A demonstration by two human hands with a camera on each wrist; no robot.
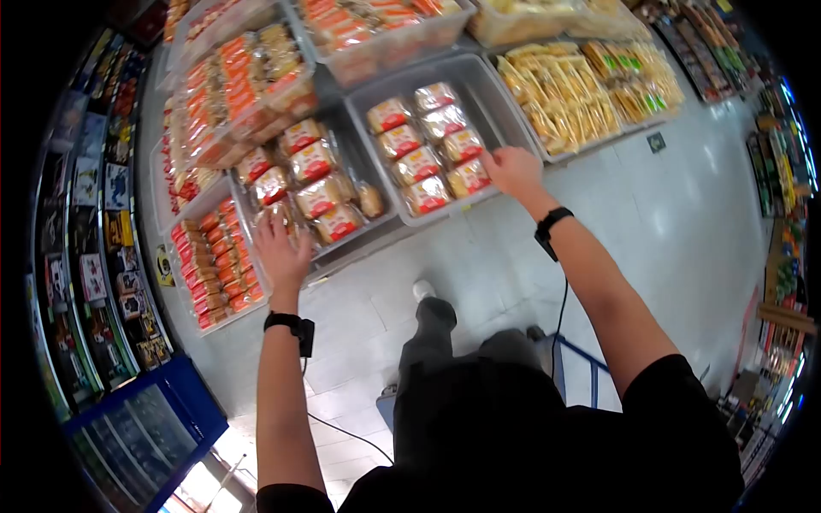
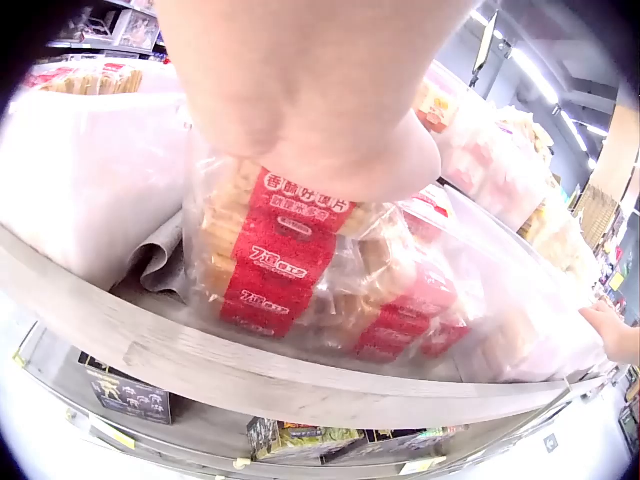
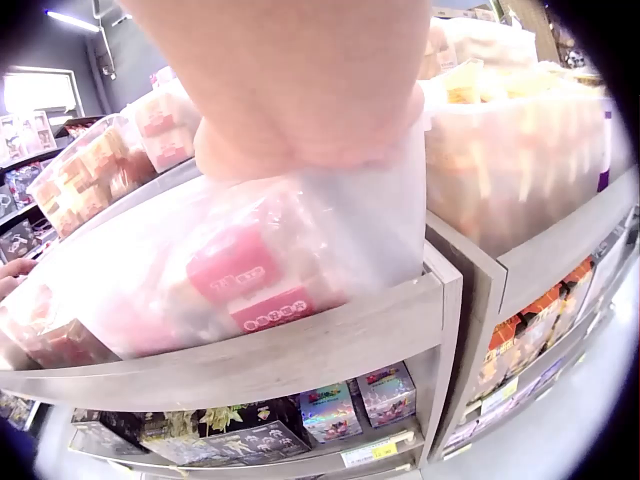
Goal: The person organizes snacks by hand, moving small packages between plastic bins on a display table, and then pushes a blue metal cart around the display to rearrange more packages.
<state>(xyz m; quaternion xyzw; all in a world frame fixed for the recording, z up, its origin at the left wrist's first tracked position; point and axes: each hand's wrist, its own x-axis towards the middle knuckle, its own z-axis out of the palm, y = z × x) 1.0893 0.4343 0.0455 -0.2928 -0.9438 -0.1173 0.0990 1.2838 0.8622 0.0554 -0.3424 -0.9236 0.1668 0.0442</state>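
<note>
In the head view, my left hand (image 1: 282, 250) lies over the front left corner of a grey bin, fingers extended and thumb apart, on clear-wrapped packs of baked slices (image 1: 316, 198) with red labels. The left wrist view shows a wrapped pack (image 2: 285, 250) right under that hand. My right hand (image 1: 516, 173) is at the right side of the middle grey bin (image 1: 505, 128), fingers bent beside the nearest labelled pack (image 1: 469, 178). This bin holds two rows of such packs. In the right wrist view, the wrist hides the fingers, and I cannot tell whether they grip anything.
Yellow wrapped snacks (image 1: 556, 94) fill the bin on the right. Orange-labelled packs (image 1: 224, 256) lie at the left, with tubs of more packs (image 1: 248, 77) behind. The bins stand on a wooden-edged shelf (image 3: 250, 345), boxed goods (image 3: 325, 410) below. Side shelves (image 1: 94, 222) line the left.
</note>
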